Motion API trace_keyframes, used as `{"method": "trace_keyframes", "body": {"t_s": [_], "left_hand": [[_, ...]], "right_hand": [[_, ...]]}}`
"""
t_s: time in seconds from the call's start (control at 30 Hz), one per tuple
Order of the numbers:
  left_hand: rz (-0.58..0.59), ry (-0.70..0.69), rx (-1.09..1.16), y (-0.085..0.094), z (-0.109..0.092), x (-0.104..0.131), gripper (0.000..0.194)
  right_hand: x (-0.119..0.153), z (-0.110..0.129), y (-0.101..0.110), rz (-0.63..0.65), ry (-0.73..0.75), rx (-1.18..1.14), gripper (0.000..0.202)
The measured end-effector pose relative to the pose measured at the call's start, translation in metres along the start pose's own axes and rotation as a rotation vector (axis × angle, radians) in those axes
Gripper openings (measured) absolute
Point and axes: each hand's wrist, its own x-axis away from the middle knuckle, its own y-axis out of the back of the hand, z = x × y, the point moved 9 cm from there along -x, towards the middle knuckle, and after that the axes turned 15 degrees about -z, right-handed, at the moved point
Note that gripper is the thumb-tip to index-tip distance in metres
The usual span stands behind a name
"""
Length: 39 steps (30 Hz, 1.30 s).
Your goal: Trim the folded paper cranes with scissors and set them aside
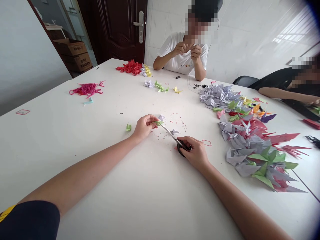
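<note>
My left hand [146, 126] pinches a small green paper crane [159, 123] above the table. In my right hand [196, 151] is a pair of scissors [173, 136] with black handles, its blade tips reaching up to the green paper. Whether the blades touch the paper is too small to tell. Close by lie a pale grey-white paper crane [162, 117] and another grey one [174, 132] beside the blades. Left of my left hand stands a separate light-green crane [128, 127]. Tiny red scraps [178, 120] are scattered around the scissors.
A long heap of grey, green and red paper cranes [257, 140] covers the right side of the table. Pink string [87, 89] lies far left, red cranes [132, 67] at the back. A person in a white shirt [180, 56] sits opposite; another person's arm [287, 95] rests at right.
</note>
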Motion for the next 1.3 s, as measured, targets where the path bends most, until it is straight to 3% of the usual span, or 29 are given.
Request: {"method": "trace_keyframes", "body": {"t_s": [0.5, 1.3], "left_hand": [[-0.006, 0.037, -0.015, 0.001, 0.000, 0.001, 0.017], [0.079, -0.030, -0.095, -0.009, 0.001, 0.004, 0.012]], "right_hand": [[0.001, 0.002, 0.000, 0.001, 0.021, -0.003, 0.023], [0.000, 0.003, 0.000, 0.002, 0.019, -0.009, 0.023]]}}
